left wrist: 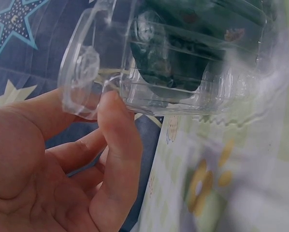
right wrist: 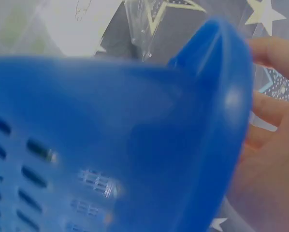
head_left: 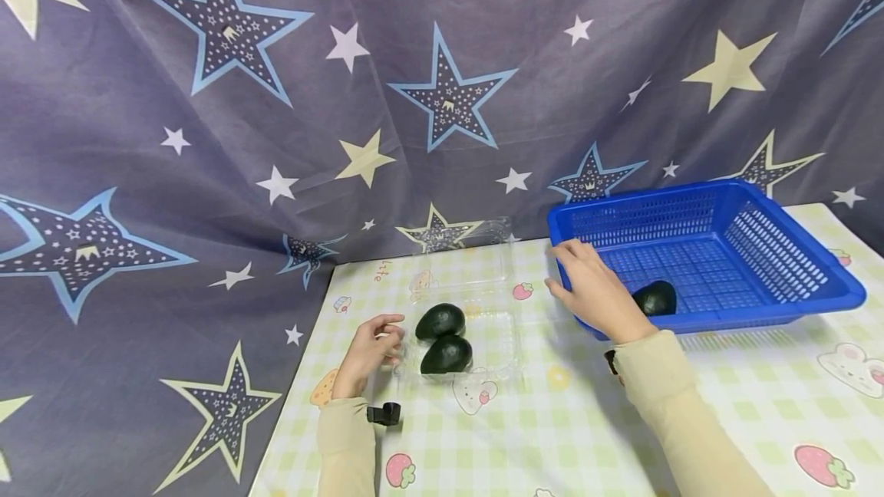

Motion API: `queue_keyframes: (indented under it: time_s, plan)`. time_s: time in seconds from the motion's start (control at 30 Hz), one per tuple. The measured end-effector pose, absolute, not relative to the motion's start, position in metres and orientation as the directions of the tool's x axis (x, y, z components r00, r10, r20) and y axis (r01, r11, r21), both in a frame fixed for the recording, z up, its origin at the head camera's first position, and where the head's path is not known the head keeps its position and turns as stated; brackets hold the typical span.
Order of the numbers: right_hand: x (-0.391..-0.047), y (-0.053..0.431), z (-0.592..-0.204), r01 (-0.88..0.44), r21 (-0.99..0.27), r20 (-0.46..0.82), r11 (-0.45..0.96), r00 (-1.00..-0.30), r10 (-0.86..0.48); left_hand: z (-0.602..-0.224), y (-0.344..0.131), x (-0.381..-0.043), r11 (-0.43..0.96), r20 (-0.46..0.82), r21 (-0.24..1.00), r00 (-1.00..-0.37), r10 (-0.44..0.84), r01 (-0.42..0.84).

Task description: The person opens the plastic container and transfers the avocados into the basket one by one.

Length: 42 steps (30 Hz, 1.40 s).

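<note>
A clear plastic clamshell box lies with its lid folded back toward the curtain. Two dark green avocados sit in its left half, one behind the other. At the box's left edge, my left hand pinches the rim between thumb and forefinger. My right hand is over the left side of a blue basket, fingers spread and holding nothing. Another avocado rests in the basket's front left, partly hidden by the right wrist.
A green-and-white checked cloth with strawberry and animal prints covers the table. Behind it hangs a dark curtain patterned with stars, also running down the left side. The perforated basket wall fills much of the right wrist view.
</note>
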State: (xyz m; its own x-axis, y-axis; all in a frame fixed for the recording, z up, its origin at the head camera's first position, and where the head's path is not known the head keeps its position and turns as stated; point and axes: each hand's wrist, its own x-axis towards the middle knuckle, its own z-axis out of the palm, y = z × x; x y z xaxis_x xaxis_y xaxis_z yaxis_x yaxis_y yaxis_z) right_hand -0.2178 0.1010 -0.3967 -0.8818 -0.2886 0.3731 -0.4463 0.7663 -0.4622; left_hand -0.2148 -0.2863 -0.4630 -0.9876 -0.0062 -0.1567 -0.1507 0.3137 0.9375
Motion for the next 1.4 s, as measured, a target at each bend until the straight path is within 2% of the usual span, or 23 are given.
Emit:
queue_keyframes:
  time_s: [0.7,1.4]
  plan:
    - [-0.215,0.055,-0.406,-0.584,-0.377,0.489,0.719,-0.785,-0.38,-0.461,-0.283,-0.215,0.309,-0.157,0.939,-0.988,-0.002,-0.15]
    - [-0.211,0.012,-0.424,-0.595,-0.447,0.391,0.667,-0.801,-0.453,-0.461,-0.284,-0.213,0.292,-0.163,0.943,-0.987,-0.016,-0.16]
